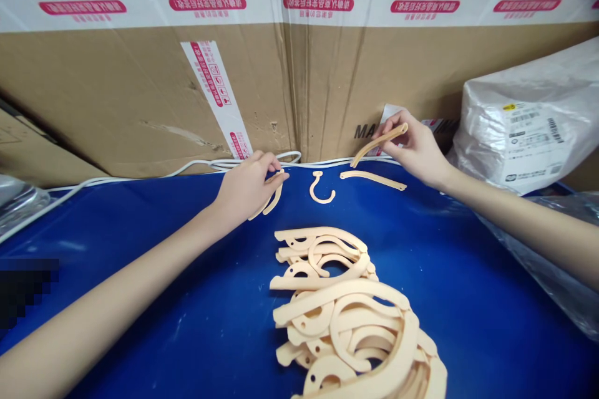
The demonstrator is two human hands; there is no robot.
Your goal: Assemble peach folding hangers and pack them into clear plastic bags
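Observation:
My right hand [406, 146] is raised at the back right, its fingers closed on a curved beige hanger arm [378, 141]. Just below it, another hanger arm [374, 179] lies on the blue surface. My left hand [250, 186] is at the back centre, thumb and fingers pinched at the top end of a curved hanger arm [275, 199]. A second slim beige piece shows beside that one, mostly covered by the hand. Between my hands a beige hanger hook [322, 190] lies flat. Nearer to me, folded beige plastic hangers [346, 318] are heaped in an overlapping pile.
Tall cardboard boxes [253, 87] with printed tape stand along the back edge of the blue surface [187, 299]. A white cable [187, 167] runs along their foot. A wrapped white parcel [533, 118] sits at the right, above clear plastic film [552, 262].

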